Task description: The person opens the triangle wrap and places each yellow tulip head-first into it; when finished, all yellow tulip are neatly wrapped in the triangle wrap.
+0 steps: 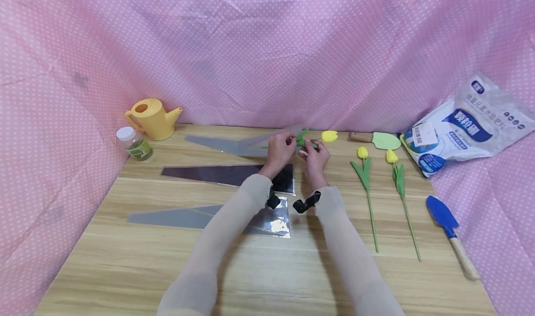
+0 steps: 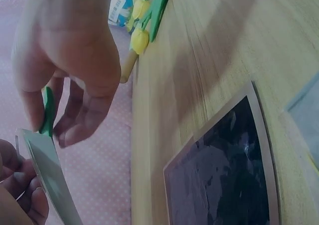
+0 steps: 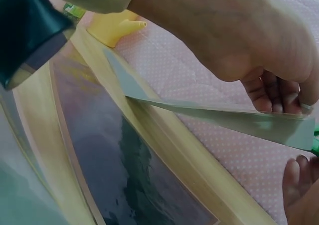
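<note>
At the back of the table my left hand (image 1: pixel 281 150) pinches the wide end of a translucent grey-green flower sleeve (image 3: pixel 219 124). Beside it, my right hand (image 1: pixel 316 160) pinches a tulip (image 1: pixel 329 136) by its green leaves, at the sleeve's mouth. The yellow bloom points right; the stem runs left behind the left hand, and I cannot tell how much of it lies inside the sleeve. In the left wrist view the right hand (image 2: pixel 70 65) is above the left hand (image 2: pixel 20 185). Nearer me lie a dark sleeve (image 1: pixel 217 173) and another grey sleeve (image 1: pixel 175 216).
Two yellow tulips, one left (image 1: pixel 367 186) and one right (image 1: pixel 401 186), lie at right. Beyond them are a green trowel (image 1: pixel 386 141), a blue trowel (image 1: pixel 443 212) and a white bag (image 1: pixel 464 130). A yellow watering can (image 1: pixel 154 120) and a jar (image 1: pixel 135 144) stand back left.
</note>
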A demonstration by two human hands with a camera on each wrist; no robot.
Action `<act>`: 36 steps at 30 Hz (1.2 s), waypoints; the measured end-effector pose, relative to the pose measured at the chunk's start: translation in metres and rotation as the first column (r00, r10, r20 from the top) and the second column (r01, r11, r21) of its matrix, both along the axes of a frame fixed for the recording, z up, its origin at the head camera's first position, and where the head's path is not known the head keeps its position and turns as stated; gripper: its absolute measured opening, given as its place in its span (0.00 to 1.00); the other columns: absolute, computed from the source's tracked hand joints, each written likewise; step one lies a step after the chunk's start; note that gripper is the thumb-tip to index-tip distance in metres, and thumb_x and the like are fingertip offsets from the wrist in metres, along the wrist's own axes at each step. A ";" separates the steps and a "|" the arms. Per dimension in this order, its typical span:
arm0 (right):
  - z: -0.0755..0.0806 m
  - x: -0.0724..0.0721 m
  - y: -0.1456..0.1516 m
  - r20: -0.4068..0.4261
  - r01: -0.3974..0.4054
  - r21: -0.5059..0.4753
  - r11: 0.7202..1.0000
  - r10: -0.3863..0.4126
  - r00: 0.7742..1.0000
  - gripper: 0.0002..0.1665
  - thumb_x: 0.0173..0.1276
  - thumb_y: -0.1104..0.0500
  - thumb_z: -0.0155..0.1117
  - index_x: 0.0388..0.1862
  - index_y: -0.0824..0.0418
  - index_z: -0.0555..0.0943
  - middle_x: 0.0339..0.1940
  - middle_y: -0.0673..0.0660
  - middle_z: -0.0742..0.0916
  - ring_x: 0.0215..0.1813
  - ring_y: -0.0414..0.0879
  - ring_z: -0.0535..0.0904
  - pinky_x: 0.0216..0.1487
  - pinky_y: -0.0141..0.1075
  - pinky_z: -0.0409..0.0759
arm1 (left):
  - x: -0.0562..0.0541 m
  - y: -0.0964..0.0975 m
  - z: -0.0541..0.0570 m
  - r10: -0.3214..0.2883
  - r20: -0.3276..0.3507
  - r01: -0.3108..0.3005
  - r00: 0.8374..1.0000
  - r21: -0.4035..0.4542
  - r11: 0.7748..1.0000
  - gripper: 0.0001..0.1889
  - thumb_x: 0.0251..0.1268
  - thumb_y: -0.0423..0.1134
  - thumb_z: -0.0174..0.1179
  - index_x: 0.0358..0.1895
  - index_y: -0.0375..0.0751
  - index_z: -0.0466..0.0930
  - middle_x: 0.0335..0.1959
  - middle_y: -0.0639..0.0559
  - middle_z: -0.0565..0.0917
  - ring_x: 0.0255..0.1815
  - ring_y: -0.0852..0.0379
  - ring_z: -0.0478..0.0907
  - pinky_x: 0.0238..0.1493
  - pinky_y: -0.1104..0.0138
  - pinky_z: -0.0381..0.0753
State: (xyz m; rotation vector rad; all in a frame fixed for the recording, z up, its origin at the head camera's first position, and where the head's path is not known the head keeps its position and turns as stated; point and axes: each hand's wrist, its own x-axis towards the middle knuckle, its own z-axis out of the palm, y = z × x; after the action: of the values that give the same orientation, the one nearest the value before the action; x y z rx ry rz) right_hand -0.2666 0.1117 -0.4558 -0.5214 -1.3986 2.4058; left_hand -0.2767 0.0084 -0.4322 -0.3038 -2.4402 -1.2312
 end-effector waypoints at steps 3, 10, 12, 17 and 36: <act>0.001 0.001 0.002 0.029 -0.047 -0.054 0.997 0.049 0.998 0.10 0.74 0.62 0.60 0.29 0.56 0.76 0.25 0.47 0.84 0.25 0.37 0.83 0.24 0.28 0.82 | 0.000 0.000 0.000 0.001 0.007 -0.001 1.000 0.006 1.000 0.07 0.65 0.31 0.61 0.38 0.34 0.89 0.29 0.43 0.89 0.27 0.53 0.83 0.26 0.74 0.72; 0.001 0.004 0.010 0.066 -0.034 -0.204 0.978 0.049 0.997 0.06 0.76 0.56 0.57 0.39 0.56 0.73 0.27 0.47 0.86 0.30 0.42 0.86 0.29 0.32 0.85 | -0.001 -0.001 -0.001 0.011 -0.011 -0.011 1.000 0.000 1.000 0.07 0.65 0.31 0.61 0.39 0.34 0.89 0.28 0.43 0.89 0.28 0.52 0.84 0.29 0.70 0.76; 0.001 0.004 0.011 0.076 -0.017 -0.225 0.974 0.035 0.996 0.05 0.75 0.57 0.58 0.39 0.57 0.74 0.26 0.47 0.86 0.28 0.41 0.86 0.29 0.32 0.85 | -0.001 -0.001 -0.001 0.011 -0.019 -0.011 1.000 -0.004 1.000 0.07 0.64 0.31 0.61 0.39 0.34 0.89 0.28 0.43 0.89 0.27 0.52 0.84 0.29 0.69 0.76; -0.001 0.003 0.013 0.102 -0.009 -0.253 0.968 0.035 0.994 0.05 0.73 0.59 0.61 0.36 0.57 0.78 0.27 0.47 0.87 0.27 0.38 0.86 0.29 0.30 0.83 | 0.000 0.000 -0.002 0.010 -0.039 -0.011 0.999 -0.005 1.000 0.06 0.62 0.30 0.62 0.37 0.35 0.89 0.26 0.44 0.89 0.26 0.52 0.83 0.28 0.71 0.75; -0.001 0.001 0.004 0.093 -0.062 -0.269 0.961 0.090 0.992 0.03 0.70 0.61 0.65 0.38 0.61 0.83 0.24 0.48 0.89 0.28 0.38 0.86 0.31 0.30 0.85 | 0.006 0.004 -0.003 -0.060 -0.090 0.061 0.994 0.013 0.998 0.06 0.62 0.28 0.62 0.38 0.33 0.88 0.30 0.42 0.90 0.29 0.52 0.83 0.32 0.70 0.79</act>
State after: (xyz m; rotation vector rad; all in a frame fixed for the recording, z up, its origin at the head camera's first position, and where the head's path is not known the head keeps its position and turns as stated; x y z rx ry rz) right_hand -0.2660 0.1161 -0.4570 -0.6781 -1.1589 2.6827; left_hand -0.2708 0.0124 -0.4347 -0.4224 -2.3604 -1.2337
